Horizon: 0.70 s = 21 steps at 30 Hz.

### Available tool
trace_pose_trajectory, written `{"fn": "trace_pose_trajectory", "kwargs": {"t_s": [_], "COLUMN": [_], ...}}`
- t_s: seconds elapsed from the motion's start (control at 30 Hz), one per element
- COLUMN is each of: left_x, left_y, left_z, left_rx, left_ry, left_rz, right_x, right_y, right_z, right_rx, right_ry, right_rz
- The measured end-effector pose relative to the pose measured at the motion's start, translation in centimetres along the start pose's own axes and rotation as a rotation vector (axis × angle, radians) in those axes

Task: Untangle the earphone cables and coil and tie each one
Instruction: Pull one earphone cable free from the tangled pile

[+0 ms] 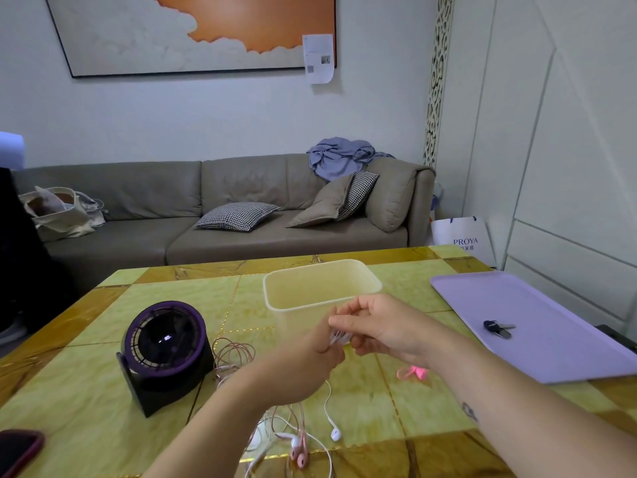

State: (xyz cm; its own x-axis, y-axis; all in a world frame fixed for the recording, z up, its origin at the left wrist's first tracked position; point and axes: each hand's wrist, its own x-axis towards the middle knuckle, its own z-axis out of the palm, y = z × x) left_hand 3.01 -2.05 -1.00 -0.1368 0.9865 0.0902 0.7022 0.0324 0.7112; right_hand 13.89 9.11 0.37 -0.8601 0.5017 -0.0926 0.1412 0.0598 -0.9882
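A head-worn view looks down on a green and gold table (379, 401).

Far to the left of the left hand, a dark phone (17, 450) is seen at the frame's edge, and nearer to it a purple and black desk fan (165, 350). Between the fan and the left hand, the pink earphone cable (234, 353) lies in loose loops. It trails under the left forearm to two pink earbuds (298, 450) near the viewer, where white strands are mixed in with it.

The left hand (317, 357) is curled, gripping one side of a small bundle of the white earphone cable (339, 338). The right hand (375, 326) pinches the other side with thumb and fingertips. The bundle is held above the table, just in front of a cream container (320, 288). It is blurred, so its long axis cannot be told. A free tail hangs below the left hand and runs towards the viewer, ending in a white earbud (335, 433) on the table.

Under the right forearm lies a small pink item (412, 372), possibly a tie. Further right, keys (498, 327) rest on a lilac tray (551, 357).

The task is judged to be at an early stage. The white cable is partly coiled and no tie is seen on it. The pink cable is uncoiled and appears not fully separated.
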Motion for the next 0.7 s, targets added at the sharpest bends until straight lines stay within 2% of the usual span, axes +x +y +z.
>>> {"fn": "trace_pose_trajectory", "kwargs": {"t_s": [0.1, 0.3, 0.47, 0.53, 0.6, 0.7], "left_x": [-0.2, -0.9, -0.4, 0.0, 0.4, 1.3], "left_y": [0.0, -0.8, -1.7, -1.6, -1.5, -2.1], "left_z": [-0.1, -0.3, 0.0, 0.3, 0.8, 2.0], "left_rx": [-0.079, -0.257, -0.481, -0.282, 0.112, 0.542], "left_ry": [-0.033, -0.168, -0.177, -0.089, 0.04, 0.216], "left_rz": [-0.011, -0.093, -0.176, -0.17, -0.114, -0.018], "right_x": [0.2, -0.4, 0.0, 0.0, 0.2, 0.6], "right_y": [0.0, 0.6, 1.1, 1.6, 2.2, 2.7], "right_z": [-0.2, -0.8, -1.3, -1.5, -1.5, -1.7], "right_rx": [-0.106, -0.201, -0.176, -0.086, 0.037, 0.195], "right_ry": [0.014, -0.108, -0.056, -0.029, -0.007, 0.039], "right_rz": [-0.067, -0.111, -0.11, -0.076, -0.029, 0.021]}}
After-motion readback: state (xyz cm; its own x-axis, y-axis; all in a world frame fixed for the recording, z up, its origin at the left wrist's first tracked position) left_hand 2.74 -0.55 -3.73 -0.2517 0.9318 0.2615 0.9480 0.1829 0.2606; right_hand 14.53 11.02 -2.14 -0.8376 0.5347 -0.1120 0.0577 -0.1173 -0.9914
